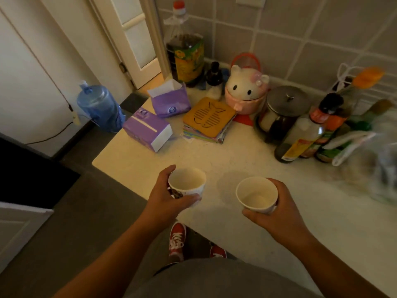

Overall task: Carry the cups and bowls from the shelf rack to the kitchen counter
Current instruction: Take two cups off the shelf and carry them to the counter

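I hold two white cups over the near edge of the pale kitchen counter (225, 160). My left hand (167, 196) wraps around a printed white cup (187, 183), empty inside, just above the counter's front edge. My right hand (277, 209) grips a second white cup (256, 194) from the right and below, tilted slightly toward me, also empty. Both cups hang a little above the counter surface. No shelf rack and no bowls are in view.
Two purple tissue boxes (148, 131), a stack of coasters (209, 119), a cat-shaped jar (246, 91), a lidded glass jar (281, 110), several bottles (300, 138) and plastic bags (376, 151) crowd the back of the counter. A blue water jug (98, 106) stands on the floor at left.
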Available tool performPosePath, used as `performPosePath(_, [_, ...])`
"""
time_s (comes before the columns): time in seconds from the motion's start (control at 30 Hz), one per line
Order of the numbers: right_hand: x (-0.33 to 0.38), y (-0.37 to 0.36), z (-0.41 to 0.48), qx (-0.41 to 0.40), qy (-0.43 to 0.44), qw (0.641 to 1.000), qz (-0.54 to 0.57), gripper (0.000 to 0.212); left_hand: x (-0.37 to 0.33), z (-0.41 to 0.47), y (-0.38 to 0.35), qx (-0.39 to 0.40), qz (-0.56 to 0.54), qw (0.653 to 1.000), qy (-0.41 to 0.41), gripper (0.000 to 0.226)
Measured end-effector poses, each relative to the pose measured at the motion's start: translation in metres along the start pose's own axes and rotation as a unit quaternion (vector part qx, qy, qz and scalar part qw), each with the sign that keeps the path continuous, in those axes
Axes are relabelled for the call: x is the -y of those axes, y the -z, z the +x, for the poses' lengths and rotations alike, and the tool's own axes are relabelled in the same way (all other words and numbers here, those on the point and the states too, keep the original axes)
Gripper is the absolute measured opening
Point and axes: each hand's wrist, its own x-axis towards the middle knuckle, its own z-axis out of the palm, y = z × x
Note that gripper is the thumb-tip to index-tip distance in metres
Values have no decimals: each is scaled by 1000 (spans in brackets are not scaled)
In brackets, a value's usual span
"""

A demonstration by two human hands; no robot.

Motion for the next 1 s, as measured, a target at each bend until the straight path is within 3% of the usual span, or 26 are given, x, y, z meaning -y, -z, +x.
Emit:
performPosePath(0.2, [-1,-9,10,-90,-49,995,2,80,0,57,-18,43,111,992,-50,110])
performPosePath(0.43, [-10,-26,20,-177,-143,973,-44,97,1,110,-36,79,216,966,-114,103])
performPosePath(1.0, [-24,-50,67,-230,-156,959,-54,101,6,147,-67,87,198,965,-151,100])
